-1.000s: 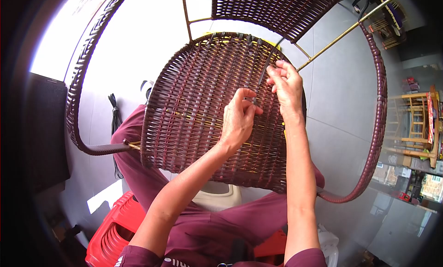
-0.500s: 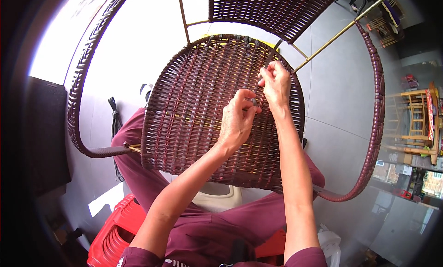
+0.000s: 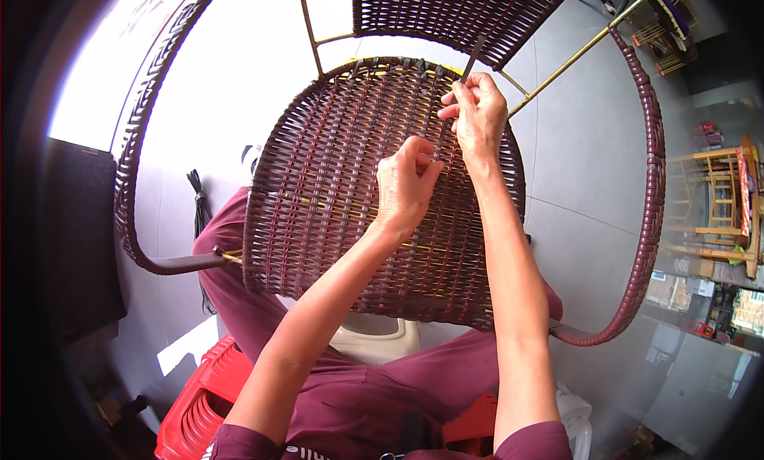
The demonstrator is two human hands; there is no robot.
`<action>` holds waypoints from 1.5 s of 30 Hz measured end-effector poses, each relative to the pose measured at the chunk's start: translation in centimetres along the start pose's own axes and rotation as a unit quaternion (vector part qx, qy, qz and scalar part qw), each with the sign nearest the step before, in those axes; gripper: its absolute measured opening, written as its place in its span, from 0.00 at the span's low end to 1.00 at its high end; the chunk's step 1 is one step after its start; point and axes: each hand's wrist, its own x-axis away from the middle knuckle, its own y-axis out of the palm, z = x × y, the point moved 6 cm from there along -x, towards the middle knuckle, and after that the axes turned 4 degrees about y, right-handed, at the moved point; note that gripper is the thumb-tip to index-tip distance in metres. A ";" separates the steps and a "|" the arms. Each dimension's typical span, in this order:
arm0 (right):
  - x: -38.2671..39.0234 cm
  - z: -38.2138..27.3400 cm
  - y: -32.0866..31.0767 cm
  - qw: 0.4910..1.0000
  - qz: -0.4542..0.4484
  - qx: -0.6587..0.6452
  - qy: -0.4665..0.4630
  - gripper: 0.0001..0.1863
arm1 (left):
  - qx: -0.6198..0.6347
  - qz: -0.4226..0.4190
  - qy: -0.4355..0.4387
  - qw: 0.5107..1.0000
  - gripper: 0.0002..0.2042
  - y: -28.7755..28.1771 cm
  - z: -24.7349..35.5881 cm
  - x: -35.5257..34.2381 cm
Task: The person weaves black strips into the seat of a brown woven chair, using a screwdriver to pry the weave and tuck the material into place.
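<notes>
Your right hand (image 3: 477, 110) pinches dark weaving strand (image 3: 469, 62) near far edge of wicker chair seat (image 3: 334, 189); strand end sticks up above fingers. Your left hand (image 3: 404, 185) presses on weave at seat middle, fingers curled, tips gripping same strand lower down, as far as view shows. Seat rests across your lap, tilted toward you. Woven armrest loops (image 3: 649, 181) curve both sides. Red plastic stool (image 3: 199, 396) sits below left elbow.

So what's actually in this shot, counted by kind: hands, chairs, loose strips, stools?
Hands: 2, the left hand and the right hand
Woven chair: 1
Loose dark strip, pinched by the right hand: 1
Red plastic stool: 1
Total: 5
</notes>
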 end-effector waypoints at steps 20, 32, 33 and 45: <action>-1.8 -2.7 0.3 0.995 -0.003 -0.088 -0.057 0.01 | -0.107 -0.035 0.049 0.992 0.15 0.4 -0.6 -0.3; -1.5 -4.0 1.0 0.994 -0.019 -0.059 -0.090 0.01 | -0.121 -0.007 0.080 0.989 0.16 0.3 -0.7 -0.6; -1.6 -4.1 1.5 0.993 -0.027 -0.044 -0.103 0.01 | -0.122 -0.009 0.078 0.989 0.16 0.3 -0.9 -0.5; 1.2 -6.6 -0.5 0.996 -0.056 -0.003 -0.070 0.04 | 0.167 -0.097 0.043 0.980 0.25 -2.6 2.1 -4.6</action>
